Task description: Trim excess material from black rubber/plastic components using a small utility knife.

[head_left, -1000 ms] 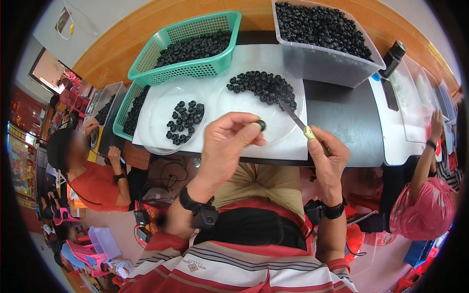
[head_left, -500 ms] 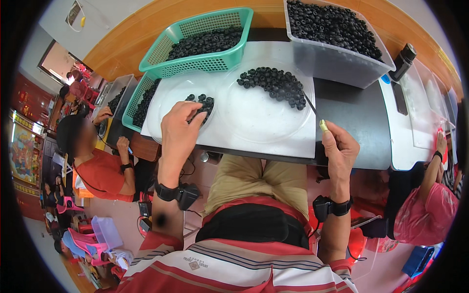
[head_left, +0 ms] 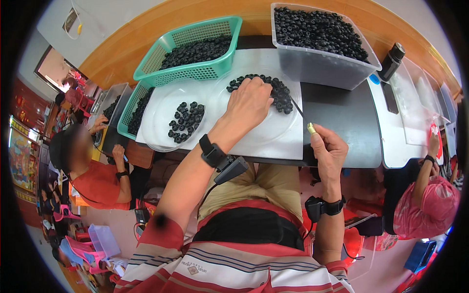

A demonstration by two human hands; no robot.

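A seated person's left hand (head_left: 250, 103) lies palm down with its fingers spread and curled over a heap of small black round pieces (head_left: 273, 90) on a clear plastic sheet (head_left: 266, 136) covering a white board (head_left: 161, 100), the fingertips touching the pieces; whether any piece is gripped cannot be told. The right hand (head_left: 328, 152) is clenched around a thin knife (head_left: 305, 119) with a yellowish handle end, its blade pointing toward the heap from just beside it. A second, smaller cluster of black pieces (head_left: 184, 121) lies to the left on the sheet. Behind stand a green plastic basket (head_left: 195, 72) and a clear plastic bin (head_left: 317, 66), both filled with the same black pieces. Other people sit at both sides.
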